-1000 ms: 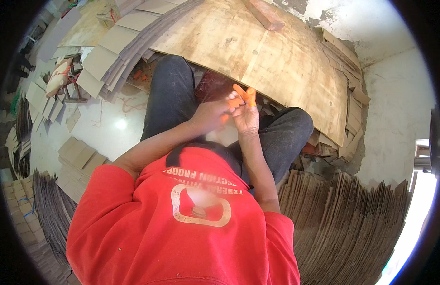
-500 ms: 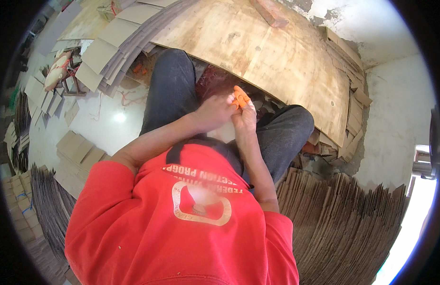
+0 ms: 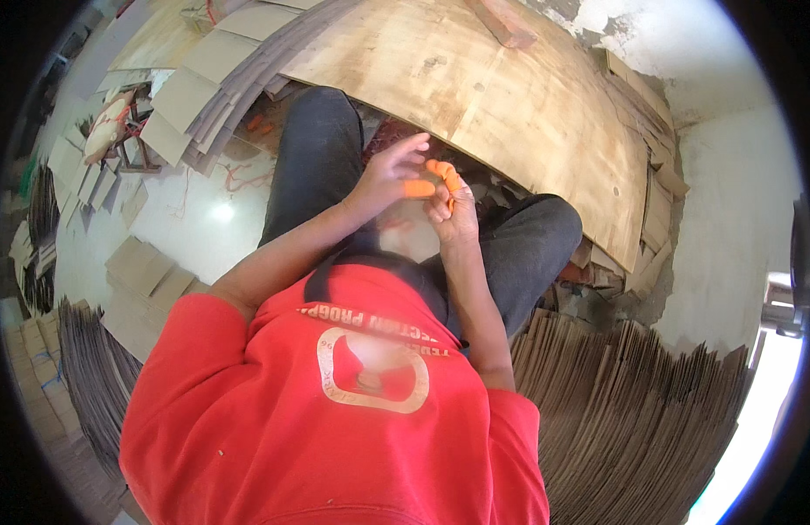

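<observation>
My left hand (image 3: 389,178) is raised between my knees, fingers apart and nothing visible in it. An orange finger sleeve (image 3: 418,188) covers its thumb. Just right of it, my right hand (image 3: 456,219) has its fingers curled. Orange finger sleeves (image 3: 448,174) cover some of these fingers, and the thumb side is bent inward. Whether anything small lies inside that curl is hidden. The left thumb's orange tip comes close to the right hand's orange fingers; whether they touch I cannot tell.
A wooden board (image 3: 510,114) lies ahead of my knees, with a brick (image 3: 508,31) on its far part. Flat cardboard sheets (image 3: 204,87) overlap at the left. Packed cardboard (image 3: 624,420) stands at the right. A small stool (image 3: 134,144) stands far left on the pale floor (image 3: 208,188).
My left hand has drawn back leftward from the right hand and its fingers have spread, baring its orange-sleeved thumb. The right hand stays nearly in place, its orange fingers more bent.
</observation>
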Demonstrator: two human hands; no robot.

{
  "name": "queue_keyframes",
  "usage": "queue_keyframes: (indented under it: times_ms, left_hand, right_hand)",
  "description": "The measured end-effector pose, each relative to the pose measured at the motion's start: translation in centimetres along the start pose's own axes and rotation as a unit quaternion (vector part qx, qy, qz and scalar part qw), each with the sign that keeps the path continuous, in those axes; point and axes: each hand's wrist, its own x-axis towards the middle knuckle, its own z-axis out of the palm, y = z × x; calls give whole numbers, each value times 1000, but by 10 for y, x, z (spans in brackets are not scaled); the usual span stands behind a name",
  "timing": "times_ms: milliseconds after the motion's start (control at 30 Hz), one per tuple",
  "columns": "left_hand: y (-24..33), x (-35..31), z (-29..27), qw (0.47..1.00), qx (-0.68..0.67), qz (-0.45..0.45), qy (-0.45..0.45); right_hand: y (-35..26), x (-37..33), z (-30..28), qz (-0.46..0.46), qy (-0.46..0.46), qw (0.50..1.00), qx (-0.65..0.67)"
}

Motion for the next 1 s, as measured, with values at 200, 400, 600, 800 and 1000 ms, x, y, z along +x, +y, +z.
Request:
queue_keyframes:
  times_ms: [200,400,600,800,1000]
  left_hand:
    - [-1,-14,-2,931,293,196,-90]
    - [-7,-5,-17,907,283,229,-213]
    - [42,-15,-30,957,202,-104,-183]
    - [9,-14,-50,971,204,25,-120]
    - [7,-13,-47,977,205,31,-43]
  right_hand:
    - [30,5,-8,21,18,995,-97]
    - [37,13,-32,129,-94,975,-156]
    - [29,-4,11,192,-96,970,-114]
    - [21,-17,25,114,-150,968,-163]
    - [14,-15,24,-71,-276,895,-343]
